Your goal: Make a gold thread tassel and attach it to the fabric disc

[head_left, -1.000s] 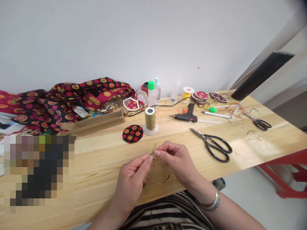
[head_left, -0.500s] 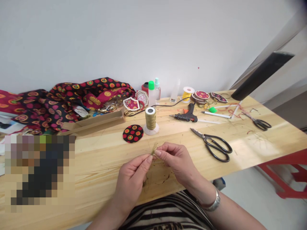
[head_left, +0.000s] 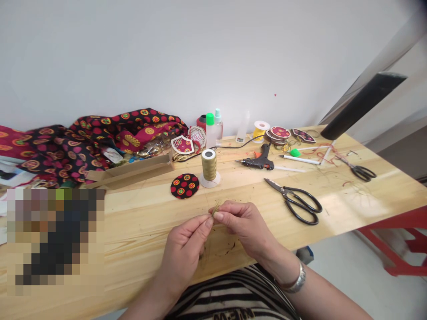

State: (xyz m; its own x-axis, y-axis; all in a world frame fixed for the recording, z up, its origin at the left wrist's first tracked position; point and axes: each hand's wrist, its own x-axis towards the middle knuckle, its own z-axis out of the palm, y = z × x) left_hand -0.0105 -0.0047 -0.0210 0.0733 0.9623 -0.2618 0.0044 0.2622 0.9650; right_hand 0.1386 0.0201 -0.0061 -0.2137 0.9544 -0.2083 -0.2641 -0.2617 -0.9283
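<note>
Over the near edge of a wooden table [head_left: 140, 222], my left hand [head_left: 183, 251] and my right hand [head_left: 245, 226] meet fingertip to fingertip. Both pinch a small bundle of gold thread [head_left: 215, 208], whose short ends stick up above the fingers; more strands hang below the left hand. A spool of the same gold thread [head_left: 209, 165] stands upright just beyond the hands. Beside it on the left lies a round black patch with red and yellow dots [head_left: 184, 186].
Black scissors [head_left: 296, 202] lie to the right, a glue gun [head_left: 260, 161] and a pen [head_left: 300, 159] behind them, smaller scissors [head_left: 360, 170] at far right. Patterned fabric [head_left: 86, 142], a cardboard box [head_left: 133, 171] and bottles [head_left: 210, 130] fill the back left.
The thread ends between my fingertips have shifted slightly; both hands stay pinched together in almost the same place.
</note>
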